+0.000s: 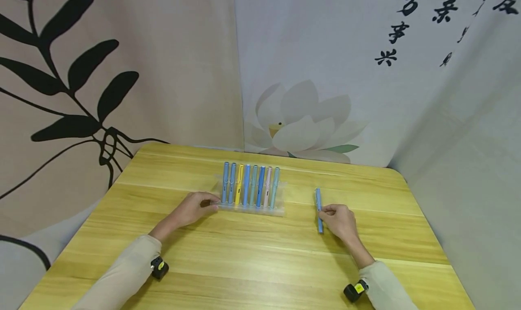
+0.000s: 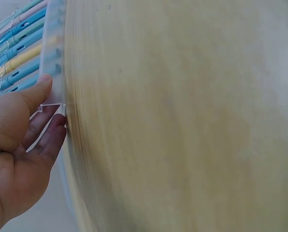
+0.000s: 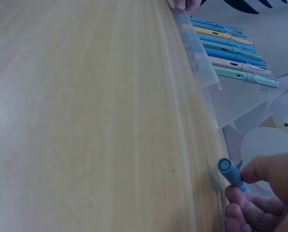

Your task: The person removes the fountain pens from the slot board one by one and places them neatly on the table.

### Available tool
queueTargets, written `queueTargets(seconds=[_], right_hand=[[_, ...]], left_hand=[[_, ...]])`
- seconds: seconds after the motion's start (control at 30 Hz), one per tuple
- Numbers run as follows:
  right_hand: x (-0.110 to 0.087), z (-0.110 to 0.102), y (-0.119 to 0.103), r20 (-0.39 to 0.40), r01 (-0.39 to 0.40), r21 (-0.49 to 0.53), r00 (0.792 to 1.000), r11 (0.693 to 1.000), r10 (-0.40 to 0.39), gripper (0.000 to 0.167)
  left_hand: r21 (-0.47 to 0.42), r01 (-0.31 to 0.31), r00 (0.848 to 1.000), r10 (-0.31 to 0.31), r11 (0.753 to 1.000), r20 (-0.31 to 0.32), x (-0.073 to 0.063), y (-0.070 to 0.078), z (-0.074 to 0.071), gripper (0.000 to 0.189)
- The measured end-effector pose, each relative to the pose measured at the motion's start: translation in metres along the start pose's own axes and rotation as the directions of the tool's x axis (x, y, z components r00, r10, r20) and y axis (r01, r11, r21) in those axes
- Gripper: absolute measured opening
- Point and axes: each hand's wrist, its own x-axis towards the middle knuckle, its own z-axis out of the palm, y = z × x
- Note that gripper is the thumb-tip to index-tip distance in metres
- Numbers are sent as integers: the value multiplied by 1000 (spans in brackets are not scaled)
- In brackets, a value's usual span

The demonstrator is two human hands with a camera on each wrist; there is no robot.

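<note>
On the counter (image 1: pixel 252 255) lies a slim blue pen (image 1: pixel 319 209), apart from the clear tray (image 1: pixel 281 210). Right hand (image 1: pixel 339 221) fingers pinch its lower half. Left hand (image 1: pixel 194 208) fingers grip the tray's corner.

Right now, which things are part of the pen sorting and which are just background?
In use: blue pen in right hand; clear pen tray, its near-left corner held by left hand; eight pens in tray.
Background: wooden table; printed backdrop cloths.

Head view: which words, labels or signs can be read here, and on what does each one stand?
"万亲" and "事兴": brushed black characters on the backdrop cloth; my reading is unsure.
More characters at its top right edge are cut off and cannot be read.
Pens in the tray and the pen under the right hand: no readable print.
Left hand: none.
</note>
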Motion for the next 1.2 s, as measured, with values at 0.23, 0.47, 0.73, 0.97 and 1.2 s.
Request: queueTargets(seconds=[0.23, 0.47, 0.73, 0.97, 1.2], right_hand=[[-1, 2, 0, 2, -5, -7, 1000, 1000, 5, 21], [-2, 3, -3, 2, 27, -13, 1000, 1000, -27, 20], [-2, 5, -5, 7, 34, -29, 999, 999, -34, 20], [-3, 7, -6, 12, 28, -35, 1000, 999, -28, 22], [-3, 5, -7, 18, 29, -40, 999, 999, -28, 25]], left_hand=[[-5, -3, 1000, 3, 1000, 4, 1, -1, 0, 24], [-3, -1, 1000, 1, 1000, 7, 0, 1, -1, 25], [0, 4, 1000, -4, 1000, 2, 1, 1, -1, 25], [3, 5, 1000, -5, 1000, 2, 1, 1, -1, 24], [3, -6, 1000, 6, 1000, -6, 0, 2, -1, 24]])
